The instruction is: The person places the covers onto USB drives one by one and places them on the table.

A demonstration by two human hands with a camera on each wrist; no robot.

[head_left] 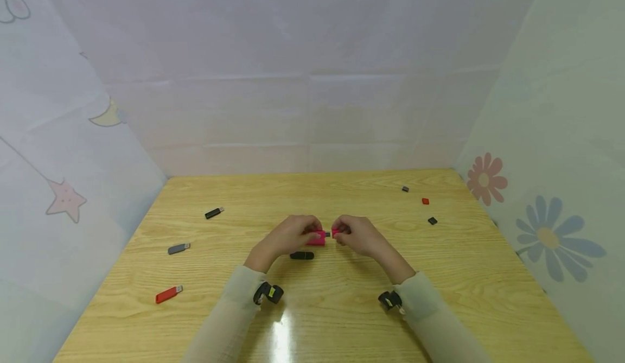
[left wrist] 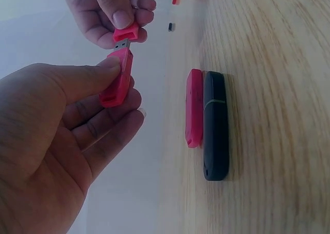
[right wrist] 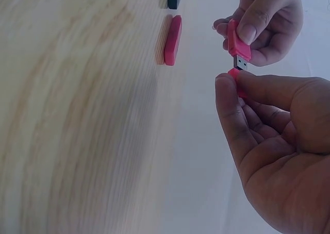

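Observation:
My left hand pinches a pink USB flash drive between thumb and fingers, its metal plug bare and pointing right. In my right hand is a small pink cap, gripped by the fingertips with its opening toward the plug. Plug and cap are very close in the wrist views; a small gap shows between them in the head view. Below the hands, a second pink flash drive lies on the table beside a black flash drive, both with no plug showing.
On the left of the wooden table lie a black drive, a grey drive and a red drive, plugs bare. Toward the right are a grey cap, a red cap and a black cap.

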